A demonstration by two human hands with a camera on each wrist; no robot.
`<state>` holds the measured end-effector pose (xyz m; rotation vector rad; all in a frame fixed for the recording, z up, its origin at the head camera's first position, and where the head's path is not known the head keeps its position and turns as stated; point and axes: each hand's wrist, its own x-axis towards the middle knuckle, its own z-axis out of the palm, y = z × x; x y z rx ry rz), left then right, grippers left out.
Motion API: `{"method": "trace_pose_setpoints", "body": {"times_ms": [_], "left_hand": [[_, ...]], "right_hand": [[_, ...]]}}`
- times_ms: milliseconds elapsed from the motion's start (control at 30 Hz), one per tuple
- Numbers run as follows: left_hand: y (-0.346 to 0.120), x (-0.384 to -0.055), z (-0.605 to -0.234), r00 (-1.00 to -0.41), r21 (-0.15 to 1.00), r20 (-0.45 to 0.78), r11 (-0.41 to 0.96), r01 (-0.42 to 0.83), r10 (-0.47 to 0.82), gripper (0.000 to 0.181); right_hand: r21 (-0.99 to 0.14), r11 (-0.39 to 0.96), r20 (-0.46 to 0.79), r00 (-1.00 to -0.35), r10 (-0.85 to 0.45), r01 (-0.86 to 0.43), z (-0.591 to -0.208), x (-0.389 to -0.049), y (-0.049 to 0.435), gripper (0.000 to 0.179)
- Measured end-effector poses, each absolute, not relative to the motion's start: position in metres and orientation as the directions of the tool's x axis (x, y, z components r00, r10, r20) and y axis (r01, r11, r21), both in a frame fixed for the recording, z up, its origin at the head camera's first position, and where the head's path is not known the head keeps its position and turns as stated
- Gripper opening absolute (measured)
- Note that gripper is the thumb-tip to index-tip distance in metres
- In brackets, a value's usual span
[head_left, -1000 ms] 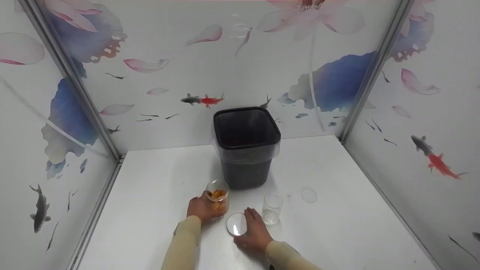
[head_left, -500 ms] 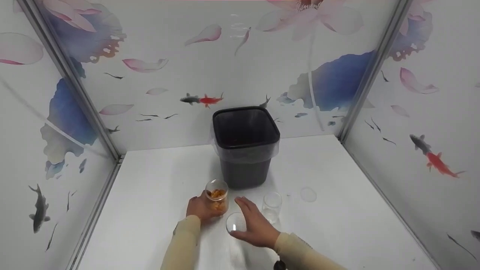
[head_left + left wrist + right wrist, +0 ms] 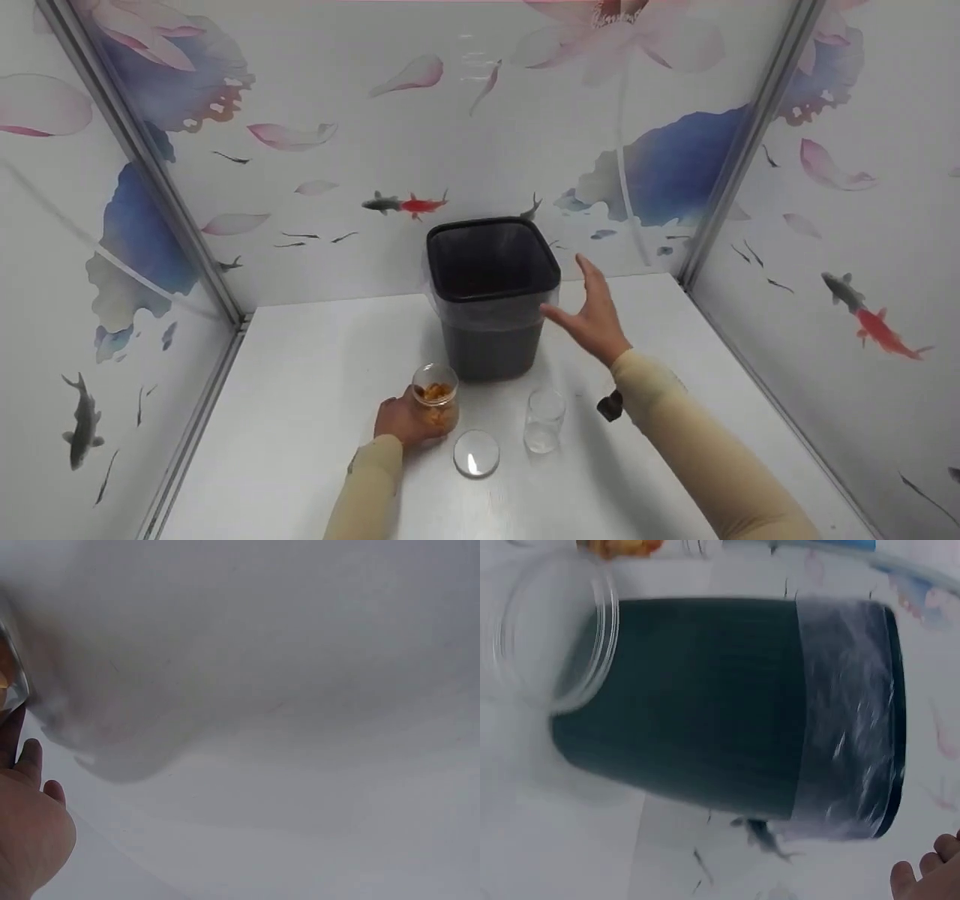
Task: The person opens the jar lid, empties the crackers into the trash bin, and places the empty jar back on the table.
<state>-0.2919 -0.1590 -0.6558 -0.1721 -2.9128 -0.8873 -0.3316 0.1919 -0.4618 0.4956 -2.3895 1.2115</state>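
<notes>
My left hand grips a clear jar holding orange-brown pieces that look like snacks. The jar stands upright before the dark bin. At the left edge of the left wrist view, part of the hand shows beside the jar. My right hand is raised at the bin's right side, fingers spread and holding nothing. Its fingertips reach into the lower right corner of the right wrist view. Between the jar and a clear drinking glass, a round lid lies flat on the table.
The dark bin, lined with a clear bag, stands at the back middle of the white table. Patterned panels enclose the table at the back and sides. My right sleeve crosses over the table's right part.
My right hand has left the round lid and moved up and right to beside the bin, fingers spread. A clear disc at right is now hidden by the arm. The left hand keeps holding the jar.
</notes>
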Motion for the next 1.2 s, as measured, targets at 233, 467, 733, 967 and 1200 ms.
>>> {"method": "trace_pose_setpoints", "body": {"times_ms": [233,467,733,967,1200], "left_hand": [[-0.161,-0.293,-0.659,-0.989,0.544,0.13,0.829,0.128,0.067,0.089],[-0.161,-0.294,-0.656,-0.988,0.552,0.135,0.822,0.138,0.075,0.09],[-0.162,-0.295,-0.66,-0.992,0.553,0.101,0.824,0.121,0.078,0.096],[-0.161,-0.294,-0.656,-0.993,0.548,0.099,0.829,0.113,0.07,0.093],[-0.159,-0.29,-0.655,-0.994,0.597,0.1,0.796,0.099,0.049,0.092]], "right_hand": [[-0.821,0.497,0.244,-0.959,-0.141,-0.282,-0.462,-0.372,0.209,0.115],[-0.839,0.475,0.174,-0.958,-0.228,-0.266,-0.465,-0.391,0.199,0.114],[-0.851,0.459,0.158,-0.957,-0.243,-0.257,-0.471,-0.4,0.19,0.113],[-0.843,0.471,0.163,-0.958,-0.237,-0.26,-0.472,-0.401,0.185,0.119],[-0.833,0.492,0.162,-0.962,-0.219,-0.253,-0.471,-0.402,0.184,0.119]]}}
